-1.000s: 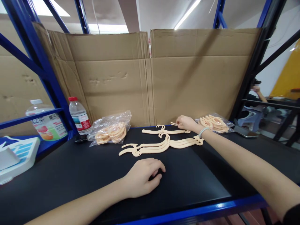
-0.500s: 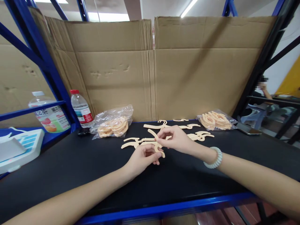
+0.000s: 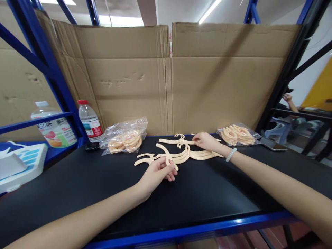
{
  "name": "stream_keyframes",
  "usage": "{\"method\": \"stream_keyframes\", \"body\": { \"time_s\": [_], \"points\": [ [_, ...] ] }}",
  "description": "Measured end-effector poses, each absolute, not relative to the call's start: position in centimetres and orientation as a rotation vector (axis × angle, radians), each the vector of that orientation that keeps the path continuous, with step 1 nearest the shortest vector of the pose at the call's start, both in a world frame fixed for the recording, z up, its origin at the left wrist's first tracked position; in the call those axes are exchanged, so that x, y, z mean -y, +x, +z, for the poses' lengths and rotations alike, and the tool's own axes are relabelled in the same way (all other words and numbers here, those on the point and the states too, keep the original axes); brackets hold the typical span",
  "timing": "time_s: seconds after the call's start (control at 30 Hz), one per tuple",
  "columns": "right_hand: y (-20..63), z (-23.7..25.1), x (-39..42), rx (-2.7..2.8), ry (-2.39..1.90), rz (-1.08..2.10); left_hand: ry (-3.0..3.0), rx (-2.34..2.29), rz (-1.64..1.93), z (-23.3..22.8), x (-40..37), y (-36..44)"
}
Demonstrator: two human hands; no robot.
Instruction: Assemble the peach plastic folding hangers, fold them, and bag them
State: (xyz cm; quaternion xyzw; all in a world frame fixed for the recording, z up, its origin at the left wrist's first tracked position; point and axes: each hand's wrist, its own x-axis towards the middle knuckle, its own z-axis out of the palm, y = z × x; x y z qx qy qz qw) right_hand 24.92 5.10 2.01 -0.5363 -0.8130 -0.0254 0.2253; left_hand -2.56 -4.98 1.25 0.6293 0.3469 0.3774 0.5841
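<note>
We note the left hand pinching a loose piece between thumb and fingers, one end extending forward-left beyond them. Stacked hangers lie just past those fingers. The right hand has bent fingers at the rear hanger; we cannot tell whether they grip anything. Right of them: a bag.

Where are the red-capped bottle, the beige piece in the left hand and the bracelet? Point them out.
Red-capped bottle [image 3: 91, 127], head view: on its label.
Beige piece [image 3: 168, 155], head view: on its curved middle.
Bracelet [image 3: 231, 155], head view: on its pale band.
</note>
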Motion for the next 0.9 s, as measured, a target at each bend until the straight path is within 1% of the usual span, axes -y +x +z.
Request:
{"method": "stream_keyframes", "body": {
  "time_s": [0.2, 0.5, 0.63, 0.8, 0.9],
  "points": [
    [24.9, 1.2, -5.6, 2.287, -1.496, -0.156, 1.337, -0.803, 0.922, 1.4, 5.0, -2.7],
    [24.6, 1.9, -5.6, 2.215, -1.39, -0.1, 1.301, -0.835, 0.975, 1.7, 5.1, -2.9],
    [25.0, 2.6, -3.6, 2.087, -1.357, -0.066, 1.264, -0.838, 1.048, 1.9, 5.1, -3.3],
    [25.2, 3.1, 0.2, 1.939, -1.145, 0.124, 1.157, -0.782, 1.204, 3.2, 3.4, -4.6],
    [25.2, 3.2, 1.5, 1.983, -1.087, 0.068, 1.167, -0.763, 1.23, 4.1, 1.7, -5.7]
  ]
}}
